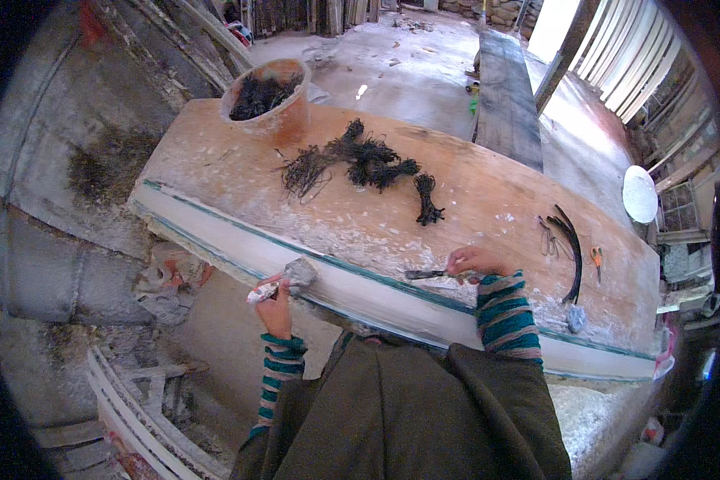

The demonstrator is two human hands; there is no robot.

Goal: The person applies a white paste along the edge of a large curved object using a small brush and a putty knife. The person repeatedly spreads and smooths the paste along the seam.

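My left hand [275,314] is at the near edge of the bench, closed around a grey, flat-ended piece [301,273] with a white-smeared part [262,293] by the fingers; its exact kind is unclear. My right hand [477,261] is over the bench top, fingers closed on a slim dark tool [426,274] that points left. Whether it is a brush or a blade cannot be made out. Below both hands runs a long, smooth white strip [376,298] with green-blue edges, along the bench's near side.
Bundles of black cord-like fibre [376,160] lie mid-bench [488,184]. A bucket [292,116] of dark fibre stands at the far left. To the right lie curved black strips [572,256], orange-handled scissors [597,258] and a greyish lump [576,319]. A plank [508,96] extends beyond.
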